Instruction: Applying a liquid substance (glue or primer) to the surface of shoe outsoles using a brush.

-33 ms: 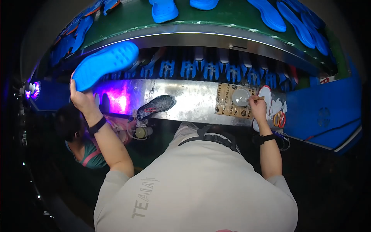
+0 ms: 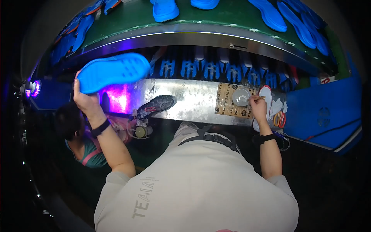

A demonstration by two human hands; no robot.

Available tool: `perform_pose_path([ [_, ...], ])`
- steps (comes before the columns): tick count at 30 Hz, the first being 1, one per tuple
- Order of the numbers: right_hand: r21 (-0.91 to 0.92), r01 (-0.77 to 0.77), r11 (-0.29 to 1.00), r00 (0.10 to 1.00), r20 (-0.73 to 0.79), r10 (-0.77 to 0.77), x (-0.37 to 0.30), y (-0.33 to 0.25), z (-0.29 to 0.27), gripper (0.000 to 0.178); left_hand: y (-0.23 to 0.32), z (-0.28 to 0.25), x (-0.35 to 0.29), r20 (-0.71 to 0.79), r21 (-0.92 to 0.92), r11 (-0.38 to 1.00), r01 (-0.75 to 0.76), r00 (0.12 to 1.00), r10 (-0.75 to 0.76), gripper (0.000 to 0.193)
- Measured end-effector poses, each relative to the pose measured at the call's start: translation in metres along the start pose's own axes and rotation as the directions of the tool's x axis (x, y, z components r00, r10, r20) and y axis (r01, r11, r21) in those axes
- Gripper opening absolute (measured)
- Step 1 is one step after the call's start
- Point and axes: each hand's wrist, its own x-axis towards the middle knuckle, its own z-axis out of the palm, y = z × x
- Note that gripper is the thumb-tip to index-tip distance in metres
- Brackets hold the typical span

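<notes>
My left hand (image 2: 85, 99) grips a blue shoe sole (image 2: 112, 73) by its left end and holds it up above the metal bench. A row of small hollows marks the sole's right part. In my right hand (image 2: 259, 106) is a wooden-handled brush (image 2: 261, 98), its tip dipped into a round pale bowl (image 2: 241, 97); the bristles are too small to make out. The bowl stands on a printed brown cardboard sheet (image 2: 226, 106). Between my hands, a dark shoe (image 2: 157, 106) with red marks lies on the metal bench (image 2: 193, 100).
A white-and-red shoe (image 2: 265, 92), crumpled white paper and orange-handled scissors (image 2: 279, 120) lie right of the bowl. More blue soles (image 2: 165, 10) rest on the green belt (image 2: 220, 17) above. Blue racks (image 2: 211, 70) line the bench's back. Another person (image 2: 73, 127) sits at left, near purple light.
The blue sole in my left hand has shifted right and slightly down, turning more level. My right hand has stayed at the bowl.
</notes>
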Motion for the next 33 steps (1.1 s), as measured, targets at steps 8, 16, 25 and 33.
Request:
perform_pose_path([
  [8,0.376,-0.027,0.926,0.997,-0.060,0.053,-0.004,-0.017,-0.025,0.025,-0.074,0.004,-0.162,0.493,-0.076,0.646,0.760,0.591,-0.638,0.066],
  [16,0.194,0.005,0.981,1.000,-0.015,-0.003,-0.010,-0.001,-0.011,0.025,-0.071,0.027,-0.237,0.755,0.133,0.507,0.852,0.244,-0.609,0.080],
  [25,0.741,0.120,0.661,0.951,0.106,-0.292,-0.047,-0.151,-0.067,0.018,-0.069,0.045,-0.237,0.766,0.098,0.539,0.837,0.282,-0.578,0.079],
  [33,0.687,0.349,0.638,0.849,0.057,-0.526,-0.055,-0.203,-0.080,0.018,-0.060,0.071,-0.245,0.802,0.218,0.586,0.780,0.199,-0.563,0.080],
])
